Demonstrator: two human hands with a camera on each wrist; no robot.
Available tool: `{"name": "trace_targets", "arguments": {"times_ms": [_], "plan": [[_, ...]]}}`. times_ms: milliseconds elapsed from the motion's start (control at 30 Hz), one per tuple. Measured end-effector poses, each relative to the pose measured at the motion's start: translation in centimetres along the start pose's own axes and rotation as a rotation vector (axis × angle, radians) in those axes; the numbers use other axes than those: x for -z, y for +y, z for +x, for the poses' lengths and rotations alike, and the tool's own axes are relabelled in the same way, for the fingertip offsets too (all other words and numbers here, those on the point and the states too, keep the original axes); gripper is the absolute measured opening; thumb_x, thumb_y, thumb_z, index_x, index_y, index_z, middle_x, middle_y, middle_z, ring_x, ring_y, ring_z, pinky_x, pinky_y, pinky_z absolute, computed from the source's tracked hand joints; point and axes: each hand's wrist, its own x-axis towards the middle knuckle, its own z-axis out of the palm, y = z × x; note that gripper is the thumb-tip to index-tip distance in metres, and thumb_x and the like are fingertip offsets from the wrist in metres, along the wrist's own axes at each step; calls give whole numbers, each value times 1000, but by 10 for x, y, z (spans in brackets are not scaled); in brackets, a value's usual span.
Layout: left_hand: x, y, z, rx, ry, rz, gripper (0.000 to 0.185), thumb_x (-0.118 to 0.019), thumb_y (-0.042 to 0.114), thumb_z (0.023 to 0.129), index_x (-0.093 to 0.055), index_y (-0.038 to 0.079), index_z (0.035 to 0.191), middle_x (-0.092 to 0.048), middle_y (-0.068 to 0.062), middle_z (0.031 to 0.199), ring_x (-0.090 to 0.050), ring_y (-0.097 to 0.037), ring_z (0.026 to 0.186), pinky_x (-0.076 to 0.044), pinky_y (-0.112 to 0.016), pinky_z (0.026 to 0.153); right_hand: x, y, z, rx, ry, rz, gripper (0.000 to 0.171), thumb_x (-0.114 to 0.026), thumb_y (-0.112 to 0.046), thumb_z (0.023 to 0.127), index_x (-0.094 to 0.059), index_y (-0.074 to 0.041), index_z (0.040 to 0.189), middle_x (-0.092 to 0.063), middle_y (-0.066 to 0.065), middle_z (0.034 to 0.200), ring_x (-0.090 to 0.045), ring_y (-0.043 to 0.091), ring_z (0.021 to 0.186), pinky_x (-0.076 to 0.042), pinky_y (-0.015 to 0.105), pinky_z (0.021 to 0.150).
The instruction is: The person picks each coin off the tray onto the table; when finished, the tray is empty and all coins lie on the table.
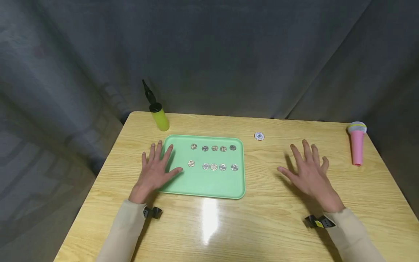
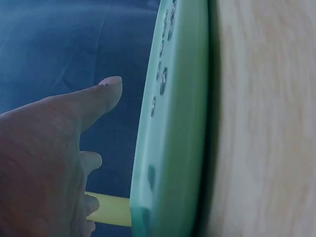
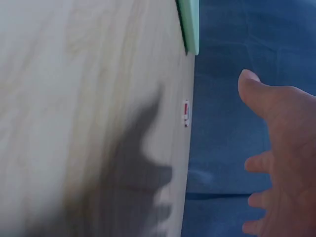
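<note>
Wooden bench [image 1: 262,225]: ten coins [image 1: 214,167] already in two rows on green tray [image 1: 196,186]; poker chip [image 1: 259,136] outside, toward far edge; left hand [image 1: 153,174], right hand [image 1: 311,177] apart, empty.

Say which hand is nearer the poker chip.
Right. The right hand hovers right of the poker chip; the left hand is farther off, at the left edge of the tray.

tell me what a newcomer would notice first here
The mint-green tray with ten silvery coins in two rows likely catches the eye first. The left hand hovers spread over its left edge; the right hand, over the table. A pink microphone is near the right edge.
</note>
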Motion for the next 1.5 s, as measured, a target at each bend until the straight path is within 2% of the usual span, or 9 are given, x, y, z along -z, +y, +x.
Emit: {"name": "trace_targets", "arguments": {"times_ms": [133,300,433,667,867,1200,1400,1500], "plan": [[-3,-6,2,21,-34,-40,92,-58,61,92,-18,17,162,-1,-25,168,2,-49,155,-1,-75,118,3,-9,8,8,32,33,87,-62,-58,92,-34,-3,153,-21,34,159,-23,61,141,-19,83,93],[-8,-13,4,27,-59,-87,90,-58,59,93,-18,16,162,-1,-26,168,3,-51,155,-2,-76,117,1,-23,21,28,90,76,75,-69,-46,92,-46,2,144,-41,34,148,-43,60,127,-28,75,92],[-11,-16,5,23,-86,-131,89,-58,57,94,-18,16,162,0,-25,168,3,-51,154,-3,-77,117,-4,-34,31,53,120,123,65,-72,-39,90,-53,3,136,-53,31,139,-53,56,121,-35,73,92],[-17,-22,6,26,-107,-179,87,-58,54,95,-18,17,162,1,-24,169,2,-49,155,-2,-74,119,-15,-49,47,79,105,227,54,-72,-30,91,-59,4,131,-59,29,133,-58,48,122,-45,67,98],[-20,-28,6,15,-91,-191,83,-58,51,96,-23,14,161,-3,-26,168,1,-49,155,0,-72,119,-25,-63,62,46,34,324,43,-68,-21,94,-61,4,129,-61,27,131,-64,44,113,-54,58,92],[-24,-33,7,8,-65,-190,79,-58,50,96,-27,15,160,-4,-24,168,1,-47,156,5,-74,118,-46,-86,83,28,-34,412,35,-66,-16,95,-65,3,123,-66,25,125,-68,38,109,-57,52,92],[-26,-33,7,7,-58,-180,79,-59,50,95,-28,15,159,-6,-25,168,0,-46,156,4,-74,118,-53,-96,89,23,-50,435,34,-67,-13,93,-67,3,122,-67,24,123,-67,37,109,-56,51,93],[-27,-33,7,9,-54,-172,79,-59,50,95,-29,15,159,-6,-24,168,-1,-46,157,4,-73,118,-56,-102,93,34,-49,435,32,-68,-12,92,-68,3,121,-68,24,118,-67,35,103,-57,49,89]]}}
